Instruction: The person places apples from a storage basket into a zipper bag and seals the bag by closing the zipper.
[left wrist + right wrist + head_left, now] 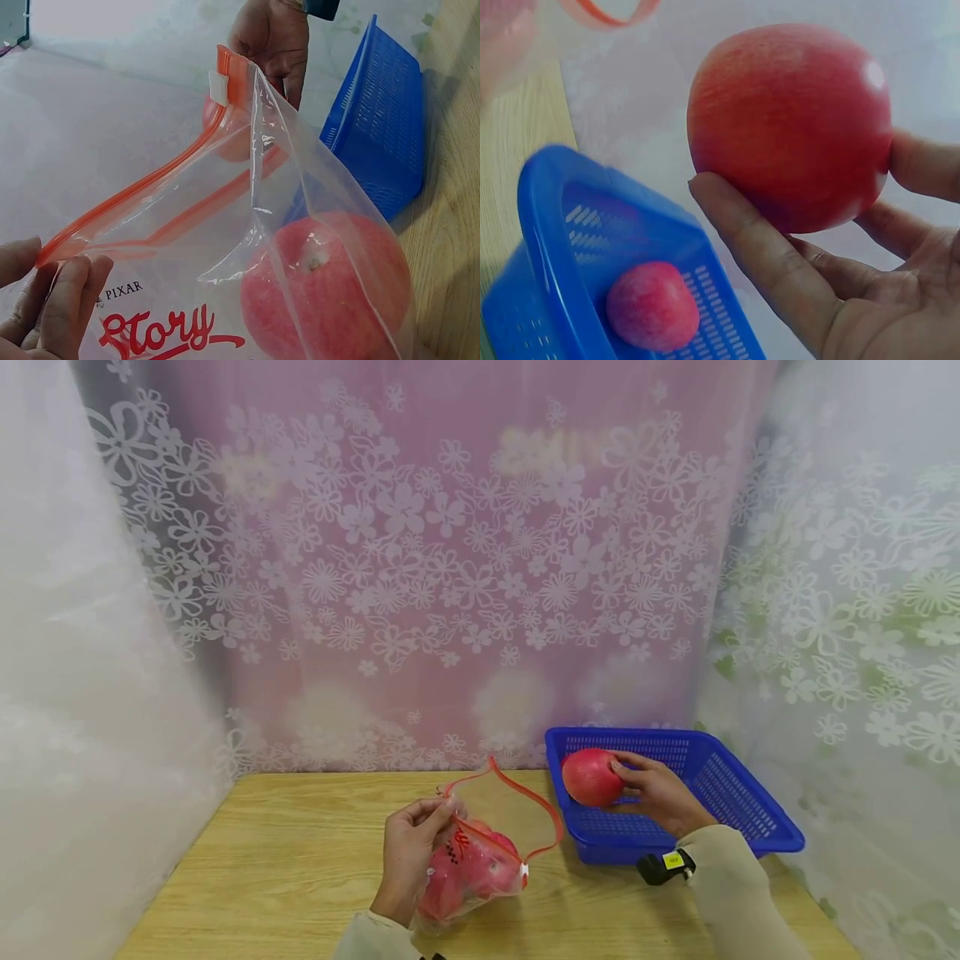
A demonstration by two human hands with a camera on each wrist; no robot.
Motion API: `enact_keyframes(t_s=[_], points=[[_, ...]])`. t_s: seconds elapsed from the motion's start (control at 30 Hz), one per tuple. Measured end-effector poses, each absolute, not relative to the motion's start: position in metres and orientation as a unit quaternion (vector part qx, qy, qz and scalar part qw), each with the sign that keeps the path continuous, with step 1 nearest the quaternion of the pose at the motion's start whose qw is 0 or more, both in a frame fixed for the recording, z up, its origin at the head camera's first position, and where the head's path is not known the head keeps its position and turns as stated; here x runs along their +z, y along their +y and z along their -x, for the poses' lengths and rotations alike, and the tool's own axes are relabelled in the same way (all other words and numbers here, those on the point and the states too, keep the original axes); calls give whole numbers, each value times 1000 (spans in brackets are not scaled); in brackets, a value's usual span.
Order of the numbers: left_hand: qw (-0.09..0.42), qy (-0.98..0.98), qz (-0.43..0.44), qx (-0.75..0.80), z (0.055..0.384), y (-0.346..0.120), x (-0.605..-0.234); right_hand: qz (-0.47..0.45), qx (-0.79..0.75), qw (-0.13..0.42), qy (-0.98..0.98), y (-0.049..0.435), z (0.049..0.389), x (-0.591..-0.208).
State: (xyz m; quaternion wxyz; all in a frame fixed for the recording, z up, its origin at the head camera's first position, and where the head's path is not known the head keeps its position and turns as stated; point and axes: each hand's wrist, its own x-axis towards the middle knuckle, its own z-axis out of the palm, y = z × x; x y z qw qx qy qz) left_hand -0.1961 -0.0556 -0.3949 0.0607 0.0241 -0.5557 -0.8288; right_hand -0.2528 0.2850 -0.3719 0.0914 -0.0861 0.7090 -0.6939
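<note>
A clear zip bag [543,802] with an orange-red closure and red lettering stands with its mouth spread, several red apples [442,885] inside. My left hand [411,852] pinches the bag's rim at its left side. In the left wrist view, one bagged apple [330,277] shows through the plastic, and a white slider [218,88] sits on the closure. My right hand [660,797] holds a red apple [591,778] over the left side of the blue basket [622,850], to the right of the bag. Lower down, another apple [654,306] lies in the basket.
The basket has slotted walls and stands at the right of the wooden table [300,852]. Behind the table hangs a pinkish curtain [450,568] with white flowers. Pale sheets flank both sides, the right sheet [862,652] close to the basket.
</note>
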Motion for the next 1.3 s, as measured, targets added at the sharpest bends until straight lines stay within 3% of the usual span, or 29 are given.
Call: enact_keyframes(t_s=[1.0,1.3], points=[[56,-544,-11,-837,198,-54,-395,153,-647,117,738,208,243,-352],[64,-548,-28,-834,199,-51,-394,159,-600,88,779,181,233,-345]])
